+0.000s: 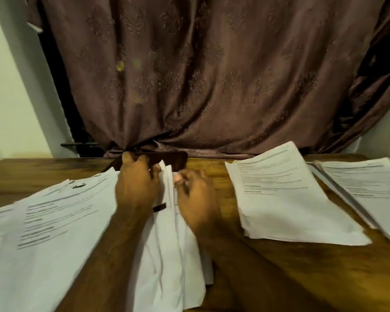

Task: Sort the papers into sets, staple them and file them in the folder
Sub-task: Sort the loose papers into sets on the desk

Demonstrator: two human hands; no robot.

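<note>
A loose, rumpled bundle of white papers [173, 244] lies in the middle of the wooden table [302, 278]. My left hand [135, 185] grips the bundle's far end, thumb on the top sheet, fingertips touching a dark flat object [173, 162] behind it. My right hand [196, 199] pinches the bundle's right edge with thumb and fingers. A small black strip [159, 207] shows on the papers between my hands. Printed stacks lie at the left [43, 233], centre right [286, 199] and far right [367, 188].
A grey strip, perhaps a folder's edge [347, 199], lies under the far-right stack. A brown patterned curtain [200, 75] hangs right behind the table's back edge. A pale wall [9, 97] stands at the left.
</note>
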